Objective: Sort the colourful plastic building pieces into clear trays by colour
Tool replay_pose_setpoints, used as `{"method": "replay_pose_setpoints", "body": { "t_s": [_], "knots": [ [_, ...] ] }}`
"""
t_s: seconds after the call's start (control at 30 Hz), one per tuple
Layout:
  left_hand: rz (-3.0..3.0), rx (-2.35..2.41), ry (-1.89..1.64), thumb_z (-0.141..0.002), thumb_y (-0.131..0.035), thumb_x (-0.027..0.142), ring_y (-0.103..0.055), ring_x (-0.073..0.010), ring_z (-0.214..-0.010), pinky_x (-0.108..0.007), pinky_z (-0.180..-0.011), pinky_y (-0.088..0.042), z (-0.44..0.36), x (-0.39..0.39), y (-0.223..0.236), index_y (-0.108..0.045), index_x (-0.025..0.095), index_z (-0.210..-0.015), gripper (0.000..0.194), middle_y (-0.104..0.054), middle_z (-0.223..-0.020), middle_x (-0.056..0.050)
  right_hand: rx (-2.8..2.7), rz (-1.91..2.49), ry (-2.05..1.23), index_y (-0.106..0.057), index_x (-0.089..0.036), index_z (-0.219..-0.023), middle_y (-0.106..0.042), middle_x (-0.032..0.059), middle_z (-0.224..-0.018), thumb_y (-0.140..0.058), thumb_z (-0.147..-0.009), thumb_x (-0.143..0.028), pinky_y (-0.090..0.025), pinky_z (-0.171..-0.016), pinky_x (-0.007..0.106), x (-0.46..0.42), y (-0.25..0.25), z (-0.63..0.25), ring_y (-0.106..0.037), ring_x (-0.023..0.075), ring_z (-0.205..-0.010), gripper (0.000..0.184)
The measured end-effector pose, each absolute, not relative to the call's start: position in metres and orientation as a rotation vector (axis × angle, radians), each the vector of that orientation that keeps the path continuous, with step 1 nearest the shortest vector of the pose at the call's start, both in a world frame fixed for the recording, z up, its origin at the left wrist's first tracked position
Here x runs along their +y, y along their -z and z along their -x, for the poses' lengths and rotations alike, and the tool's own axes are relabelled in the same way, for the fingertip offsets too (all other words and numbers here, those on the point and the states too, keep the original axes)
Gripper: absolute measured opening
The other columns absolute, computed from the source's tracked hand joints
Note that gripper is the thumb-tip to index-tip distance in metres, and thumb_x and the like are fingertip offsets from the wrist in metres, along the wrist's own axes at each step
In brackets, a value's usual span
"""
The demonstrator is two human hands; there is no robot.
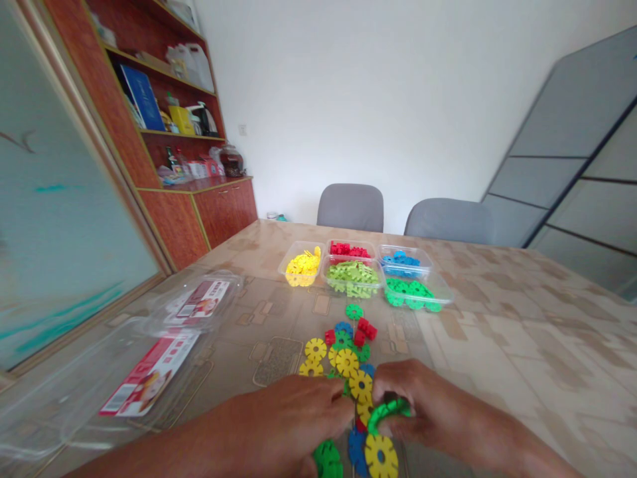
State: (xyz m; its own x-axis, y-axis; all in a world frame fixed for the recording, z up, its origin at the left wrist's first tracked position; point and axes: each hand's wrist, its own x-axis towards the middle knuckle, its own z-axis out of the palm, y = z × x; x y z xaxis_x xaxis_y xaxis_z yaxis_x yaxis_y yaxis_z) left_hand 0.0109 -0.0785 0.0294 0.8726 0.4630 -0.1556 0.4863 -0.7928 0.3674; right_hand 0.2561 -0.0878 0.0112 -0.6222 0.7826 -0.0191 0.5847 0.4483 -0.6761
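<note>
My right hand (423, 415) grips a curved green plastic interlocking piece (388, 411) with its fingers wrapped over it. My left hand (293, 425) lies curled with its fingertips against the pile of toy pieces, next to a yellow gear-shaped disc (361, 386). Whether that hand holds anything is hidden by the fingers. Loose yellow, green, red and blue pieces lie spread on the patterned tabletop (497, 345) between and ahead of my hands. A yellow disc with a blue centre (381, 456) sits just below my right hand.
Several clear plastic trays sort red (348, 251), yellow (302, 267), lime green (353, 277), blue (404, 261) and green (413, 293) pieces ahead. Clear packaging with red labels (149, 372) lies at the left. Beyond the table stand two grey chairs (350, 207) and a wooden shelf unit (199, 212).
</note>
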Motion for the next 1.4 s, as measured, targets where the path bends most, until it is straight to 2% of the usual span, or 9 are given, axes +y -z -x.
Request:
{"method": "replay_pose_setpoints", "body": {
  "t_s": [0.07, 0.17, 0.3, 0.43, 0.6, 0.83, 0.97, 1.07, 1.4],
  "knots": [
    [-2.591, 0.737, 0.075, -0.074, -0.071, 0.011, -0.059, -0.0188, -0.084, -0.025, -0.069, -0.043, -0.016, -0.075, -0.03, -0.052, 0.021, -0.09, 0.026, -0.063, -0.096, -0.002, -2.363, 1.117, -1.022, -0.061, -0.022, -0.083, -0.064, -0.0041, -0.086, -0.069, -0.073, -0.007, -0.042, -0.066, 0.021, -0.088, -0.014, -0.253, -0.058, 0.0122, -0.078, 0.019],
    [-2.422, 0.817, -0.061, -0.072, -0.072, 0.013, -0.054, -0.0138, -0.074, -0.021, -0.057, -0.035, -0.02, -0.067, -0.026, -0.05, 0.02, -0.08, 0.025, -0.057, -0.083, 0.002, -2.284, 1.047, -1.088, -0.059, -0.022, -0.084, -0.064, -0.0046, -0.089, -0.068, -0.072, -0.005, -0.042, -0.065, 0.02, -0.088, -0.015, -0.249, -0.057, 0.0112, -0.077, 0.023],
    [-1.998, 0.854, -0.235, -0.071, -0.066, 0.015, -0.049, -0.0091, -0.057, -0.018, -0.046, -0.032, -0.022, -0.06, -0.013, -0.046, 0.021, -0.081, 0.023, -0.047, -0.069, 0.007, -2.223, 1.051, -1.082, -0.058, -0.021, -0.084, -0.063, -0.0035, -0.086, -0.068, -0.073, -0.012, -0.041, -0.062, 0.022, -0.086, -0.009, -0.245, -0.053, 0.0117, -0.073, 0.017],
    [-1.619, 0.774, -0.241, -0.072, -0.067, 0.022, -0.049, -0.008, -0.044, -0.016, -0.037, -0.037, -0.024, -0.059, -0.004, -0.04, 0.022, -0.084, 0.029, -0.049, -0.061, 0.009, -2.064, 1.055, -1.156, -0.054, -0.019, -0.075, -0.059, -0.0052, -0.071, -0.068, -0.072, -0.015, -0.035, -0.054, 0.021, -0.084, -0.006, -0.241, -0.046, 0.0094, -0.061, 0.015],
    [-1.485, 0.731, -0.34, -0.066, -0.075, 0.024, -0.05, -0.0062, -0.043, -0.015, -0.037, -0.041, -0.029, -0.058, 0.001, -0.038, 0.021, -0.079, 0.039, -0.053, -0.062, 0.009, -1.869, 0.915, -1.395, -0.056, -0.02, -0.09, -0.064, -0.0023, -0.082, -0.064, -0.075, -0.016, -0.041, -0.064, 0.023, -0.085, -0.008, -0.233, -0.054, 0.0121, -0.072, 0.017],
    [-1.58, 0.808, -0.276, -0.068, -0.072, 0.03, -0.05, -0.0087, -0.044, -0.017, -0.038, -0.038, -0.031, -0.057, -0.001, -0.041, 0.021, -0.082, 0.036, -0.051, -0.061, 0.009, -1.957, 0.94, -1.313, -0.061, -0.018, -0.084, -0.06, -0.0039, -0.074, -0.065, -0.074, -0.017, -0.039, -0.059, 0.021, -0.084, 0.002, -0.234, -0.047, 0.01, -0.065, 0.011],
    [-1.929, 0.841, -0.457, -0.076, -0.065, 0.03, -0.049, -0.0102, -0.06, -0.021, -0.052, -0.037, -0.028, -0.048, -0.003, -0.049, 0.019, -0.088, 0.023, -0.051, -0.071, 0.005, -1.974, 1.002, -1.179, -0.058, -0.018, -0.082, -0.057, -0.0043, -0.072, -0.065, -0.077, -0.021, -0.039, -0.058, 0.021, -0.076, 0.003, -0.242, -0.047, 0.0104, -0.064, 0.009],
    [-2.045, 0.882, -0.519, -0.08, -0.06, 0.026, -0.051, -0.0123, -0.069, -0.022, -0.06, -0.037, -0.025, -0.04, 0.0, -0.052, 0.019, -0.097, 0.021, -0.055, -0.077, 0.003, -1.994, 1.066, -1.049, -0.057, -0.018, -0.082, -0.059, -0.0024, -0.075, -0.063, -0.081, -0.028, -0.042, -0.062, 0.023, -0.066, -0.002, -0.252, -0.052, 0.0126, -0.069, 0.012],
    [-2.1, 0.916, -0.467, -0.08, -0.058, 0.027, -0.057, -0.0145, -0.069, -0.023, -0.06, -0.04, -0.022, -0.033, -0.003, -0.061, 0.018, -0.1, 0.022, -0.064, -0.082, -0.001, -1.908, 1.402, -0.425, -0.057, -0.019, -0.084, -0.064, 0.0034, -0.078, -0.056, -0.081, -0.049, -0.047, -0.063, 0.028, 0.001, -0.017, -0.328, -0.06, 0.0193, -0.073, 0.03]
  ]
}}
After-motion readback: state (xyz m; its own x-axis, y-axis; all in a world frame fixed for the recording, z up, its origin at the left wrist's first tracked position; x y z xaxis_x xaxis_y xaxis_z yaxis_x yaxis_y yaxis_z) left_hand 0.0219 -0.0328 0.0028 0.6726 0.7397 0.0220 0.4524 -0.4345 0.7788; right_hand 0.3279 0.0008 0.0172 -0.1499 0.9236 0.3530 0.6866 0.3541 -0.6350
